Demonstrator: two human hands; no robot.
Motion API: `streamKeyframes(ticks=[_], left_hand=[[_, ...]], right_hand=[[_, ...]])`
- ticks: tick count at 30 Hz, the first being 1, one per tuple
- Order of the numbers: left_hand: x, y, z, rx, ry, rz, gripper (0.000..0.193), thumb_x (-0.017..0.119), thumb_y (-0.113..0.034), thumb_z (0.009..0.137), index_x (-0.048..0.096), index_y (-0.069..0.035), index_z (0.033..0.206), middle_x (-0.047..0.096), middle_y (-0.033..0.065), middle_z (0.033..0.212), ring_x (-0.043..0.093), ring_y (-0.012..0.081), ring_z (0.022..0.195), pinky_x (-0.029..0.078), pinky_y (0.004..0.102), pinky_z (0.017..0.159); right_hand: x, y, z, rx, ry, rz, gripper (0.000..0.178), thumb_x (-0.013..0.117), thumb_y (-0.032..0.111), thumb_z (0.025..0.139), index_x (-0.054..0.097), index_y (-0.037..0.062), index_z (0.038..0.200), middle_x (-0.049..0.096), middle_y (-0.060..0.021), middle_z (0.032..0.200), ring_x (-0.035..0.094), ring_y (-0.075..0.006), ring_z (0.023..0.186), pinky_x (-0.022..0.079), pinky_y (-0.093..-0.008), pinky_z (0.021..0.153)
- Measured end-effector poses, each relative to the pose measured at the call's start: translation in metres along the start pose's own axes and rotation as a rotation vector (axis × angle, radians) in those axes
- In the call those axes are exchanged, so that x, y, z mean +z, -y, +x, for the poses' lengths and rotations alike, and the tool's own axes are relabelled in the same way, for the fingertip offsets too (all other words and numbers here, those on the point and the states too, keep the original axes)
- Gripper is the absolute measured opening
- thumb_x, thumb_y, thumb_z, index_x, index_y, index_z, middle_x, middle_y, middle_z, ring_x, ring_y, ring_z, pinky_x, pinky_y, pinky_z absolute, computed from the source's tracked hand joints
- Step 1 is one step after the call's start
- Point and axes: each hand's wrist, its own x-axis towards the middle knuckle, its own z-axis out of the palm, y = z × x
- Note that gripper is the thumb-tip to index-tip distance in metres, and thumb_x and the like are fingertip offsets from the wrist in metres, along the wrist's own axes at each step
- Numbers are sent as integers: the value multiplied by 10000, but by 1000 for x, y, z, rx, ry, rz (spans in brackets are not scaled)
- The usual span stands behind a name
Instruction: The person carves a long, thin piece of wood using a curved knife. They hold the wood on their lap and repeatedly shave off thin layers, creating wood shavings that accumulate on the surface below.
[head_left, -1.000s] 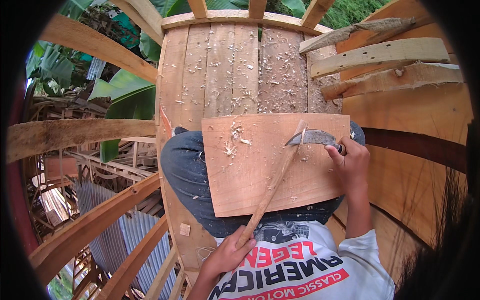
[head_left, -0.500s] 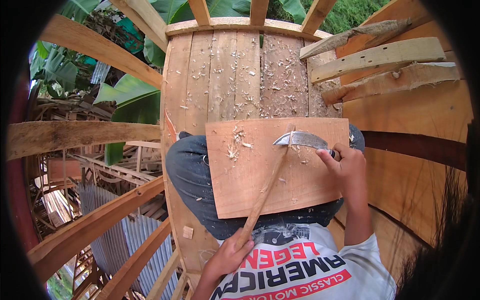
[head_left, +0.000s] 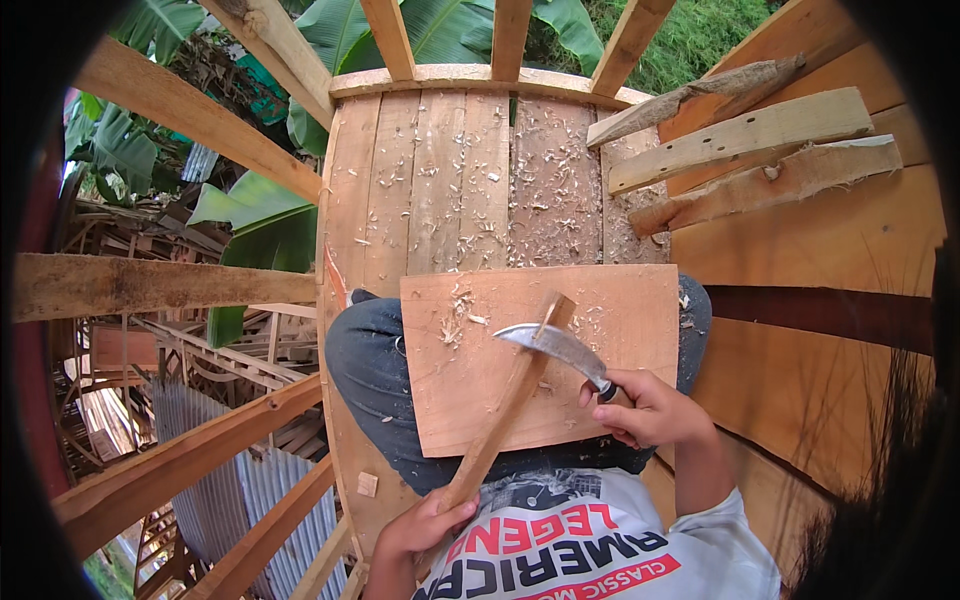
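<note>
A long wooden stick (head_left: 506,410) slants up from my lap across a flat wooden board (head_left: 630,320) that rests on my crossed legs. Its lower end is wrapped by the fingers of my left hand (head_left: 430,523), close to my shirt. My right hand (head_left: 650,405) grips the dark handle of a knife with a curved blade (head_left: 565,347). The blade lies across the stick near its upper end, and a thin curl of wood stands at the cut. Pale wood shavings (head_left: 460,315) are scattered on the board, thickest toward its upper left.
I sit on a plank floor (head_left: 390,180) sprinkled with shavings, bordered by slatted rails (head_left: 160,282). Rough wood pieces (head_left: 745,140) lean at the upper right beside a plank wall (head_left: 800,390). A small wood block (head_left: 367,485) lies left of me. Banana leaves and corrugated sheets are outside.
The knife has moved left and toward me, its blade turning more steeply. The stick's upper end has come nearer and tipped upward. The whole view has shifted slightly.
</note>
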Motion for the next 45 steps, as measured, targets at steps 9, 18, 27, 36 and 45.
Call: streamKeyframes(ticks=[9,18,27,36,45], left_hand=[[-1,-5,0,-30,-28,13,300,596,-281,921,527,-20,1054,486,-20,806,439,70,695,391,226,630],[5,-15,3,-43,-33,-10,262,591,-247,922,518,-33,1054,478,-15,804,444,74,701,385,217,639],[5,-10,2,-68,-25,-77,293,582,-248,926,491,-30,1099,480,14,870,449,97,761,395,246,692],[13,-18,-2,-130,-98,-207,308,573,-249,928,487,-26,1123,486,25,866,461,113,770,397,252,699],[18,-23,0,-148,-117,-150,302,564,-249,934,483,-24,1117,485,18,850,468,110,766,396,255,692]], right_hand=[[1,-3,10,27,128,122,139,561,124,936,523,25,1026,478,26,549,442,-47,395,348,-204,368],[-6,1,11,-69,-8,155,160,541,187,955,532,28,944,439,42,506,418,-34,377,326,-201,349],[-5,-7,9,-86,-165,198,193,570,207,944,583,14,945,468,48,529,405,-29,373,308,-206,347],[-13,-4,7,-358,-624,-2,133,590,141,923,558,15,952,420,68,585,377,13,547,294,-206,466],[-7,-17,15,-89,15,237,223,519,224,972,547,3,990,477,31,562,439,-39,384,359,-208,351]])
